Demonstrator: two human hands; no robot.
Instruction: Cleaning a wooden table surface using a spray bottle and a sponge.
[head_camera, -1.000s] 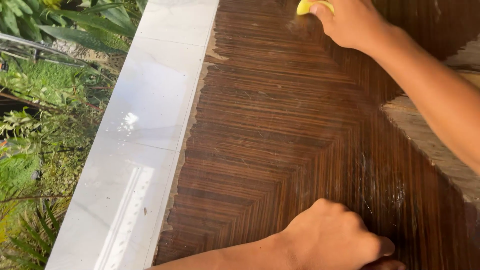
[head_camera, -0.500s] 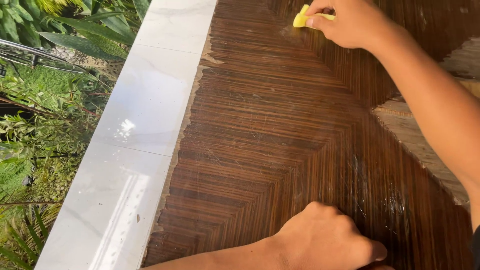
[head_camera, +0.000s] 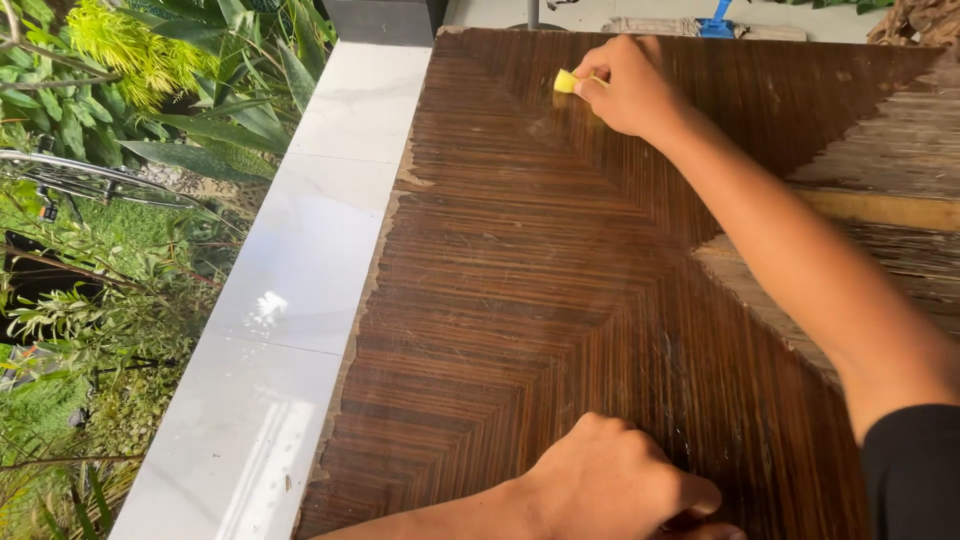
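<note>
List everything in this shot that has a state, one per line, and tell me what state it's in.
Right hand: closed on the yellow sponge, at the panel's far end.
Yellow sponge: pinched in the fingers, touching the panel.
Left hand: fisted, resting on the panel's near end.
Wooden panel: lying flat, dark and glossy; right patches pale and dull.
</note>
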